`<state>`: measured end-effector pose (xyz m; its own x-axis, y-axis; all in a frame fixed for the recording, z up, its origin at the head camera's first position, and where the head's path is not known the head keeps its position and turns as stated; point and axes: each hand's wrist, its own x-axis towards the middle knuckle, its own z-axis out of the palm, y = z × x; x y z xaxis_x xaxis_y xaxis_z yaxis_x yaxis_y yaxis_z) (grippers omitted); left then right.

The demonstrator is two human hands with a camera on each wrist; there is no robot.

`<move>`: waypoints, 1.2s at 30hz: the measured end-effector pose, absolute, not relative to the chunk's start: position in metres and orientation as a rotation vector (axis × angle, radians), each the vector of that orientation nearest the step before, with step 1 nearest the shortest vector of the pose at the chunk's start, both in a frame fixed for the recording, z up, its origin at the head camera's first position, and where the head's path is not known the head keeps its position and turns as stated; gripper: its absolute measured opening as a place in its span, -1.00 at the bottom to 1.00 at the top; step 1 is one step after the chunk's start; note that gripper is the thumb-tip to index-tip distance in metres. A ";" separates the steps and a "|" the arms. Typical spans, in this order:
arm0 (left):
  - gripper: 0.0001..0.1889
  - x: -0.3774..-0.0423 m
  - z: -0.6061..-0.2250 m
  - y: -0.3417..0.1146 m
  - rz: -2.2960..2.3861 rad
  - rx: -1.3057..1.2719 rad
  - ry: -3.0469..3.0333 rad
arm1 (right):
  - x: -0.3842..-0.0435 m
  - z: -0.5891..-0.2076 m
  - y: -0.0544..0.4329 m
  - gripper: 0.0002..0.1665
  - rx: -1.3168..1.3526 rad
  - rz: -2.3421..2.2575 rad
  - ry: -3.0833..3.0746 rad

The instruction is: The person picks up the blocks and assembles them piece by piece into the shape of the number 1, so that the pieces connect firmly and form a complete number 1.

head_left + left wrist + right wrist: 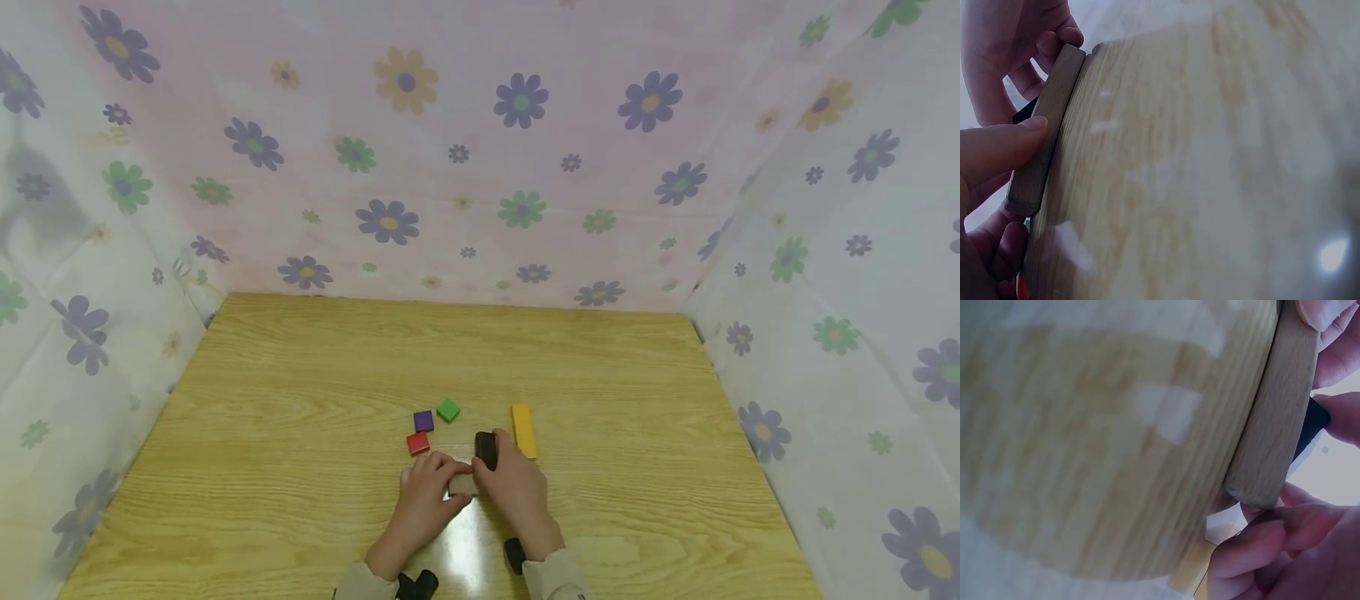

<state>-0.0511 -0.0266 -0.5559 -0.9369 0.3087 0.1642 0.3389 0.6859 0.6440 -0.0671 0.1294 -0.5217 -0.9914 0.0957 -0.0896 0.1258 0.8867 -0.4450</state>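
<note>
A grey-brown rectangular wooden block (462, 485), fine-grained with slightly rounded corners, sits on the table (300, 375) toward six o'clock, clamped in the left hand (426, 497); at its one o'clock the right hand (519, 485) pinches a black block (485, 450); a red block (418, 443) lies at ten, a yellow block (523, 431) at two

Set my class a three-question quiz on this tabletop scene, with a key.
1. True or false: in the head view, the yellow block lies right of the green block.
2. Which is clearly elongated? A) red block B) purple block C) yellow block
3. Fill the gap: the left hand grips the wooden block, while the right hand holds the ____ one.

Key: 1. True. 2. C. 3. Black: it holds the black block.
</note>
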 end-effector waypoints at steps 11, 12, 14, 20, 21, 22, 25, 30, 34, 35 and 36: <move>-0.65 -0.051 -0.554 -0.028 -1.090 -0.564 -2.855 | -0.069 -0.519 0.127 -0.32 0.152 -0.717 2.959; -0.65 -0.051 -0.553 -0.028 -1.088 -0.562 -2.856 | -0.069 -0.520 0.128 -0.31 0.150 -0.711 2.961; -0.65 -0.052 -0.553 -0.028 -1.085 -0.557 -2.856 | -0.069 -0.521 0.128 -0.29 0.151 -0.707 2.962; -0.66 -0.051 -0.553 -0.028 -1.095 -0.554 -2.854 | -0.069 -0.525 0.131 -0.29 0.145 -0.726 2.956; -0.66 -0.051 -0.553 -0.028 -1.101 -0.555 -2.854 | -0.069 -0.525 0.131 -0.29 0.139 -0.728 2.957; -0.66 -0.051 -0.552 -0.028 -1.104 -0.557 -2.855 | -0.069 -0.525 0.131 -0.29 0.134 -0.731 2.959; -0.67 -0.052 -0.551 -0.027 -1.110 -0.559 -2.852 | -0.068 -0.525 0.133 -0.30 0.097 -0.741 2.964; -0.66 -0.051 -0.552 -0.027 -1.104 -0.559 -2.846 | -0.065 -0.523 0.136 -0.37 0.034 -0.833 2.943; -0.67 -0.051 -0.551 -0.027 -1.117 -0.556 -2.842 | -0.065 -0.525 0.139 -0.42 0.041 -0.891 2.918; -0.67 -0.051 -0.551 -0.027 -1.119 -0.554 -2.841 | -0.065 -0.526 0.140 -0.41 0.043 -0.894 2.919; -0.67 -0.051 -0.551 -0.027 -1.120 -0.553 -2.841 | -0.065 -0.527 0.140 -0.41 0.045 -0.895 2.922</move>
